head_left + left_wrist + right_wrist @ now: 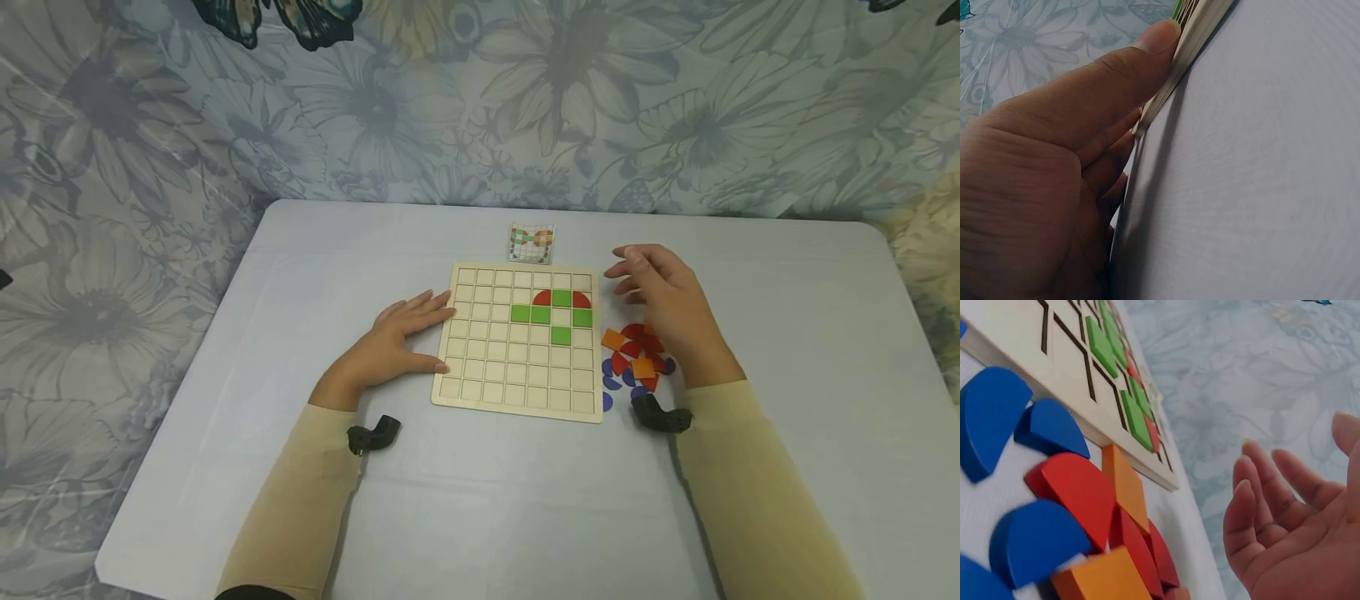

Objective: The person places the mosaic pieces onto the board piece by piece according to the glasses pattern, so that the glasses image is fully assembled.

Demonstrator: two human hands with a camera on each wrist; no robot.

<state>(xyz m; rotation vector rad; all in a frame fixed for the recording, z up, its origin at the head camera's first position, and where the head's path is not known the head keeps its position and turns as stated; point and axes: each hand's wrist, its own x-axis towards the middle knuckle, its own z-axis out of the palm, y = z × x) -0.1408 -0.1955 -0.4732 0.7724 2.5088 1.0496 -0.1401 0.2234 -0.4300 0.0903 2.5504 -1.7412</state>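
A pale wooden grid board (491,373) lies flat on the white table. Several green squares (560,336) and two red rounded pieces (542,298) sit in cells on its upper right side. My left hand (397,337) spreads along the board's left edge; in the left wrist view its thumb (1116,78) touches the edge. Raised beside the board's upper right corner, my right hand (667,304) has loosely bent fingers with nothing between them. Below it lies a pile of red pieces (1079,490), orange squares (1107,578) and blue half-circles (1038,537).
A small pattern card (531,243) lies just beyond the board's far edge. The white table (480,508) reaches back to a flower-patterned backdrop (450,125). Loose pieces lie close along the board's right side.
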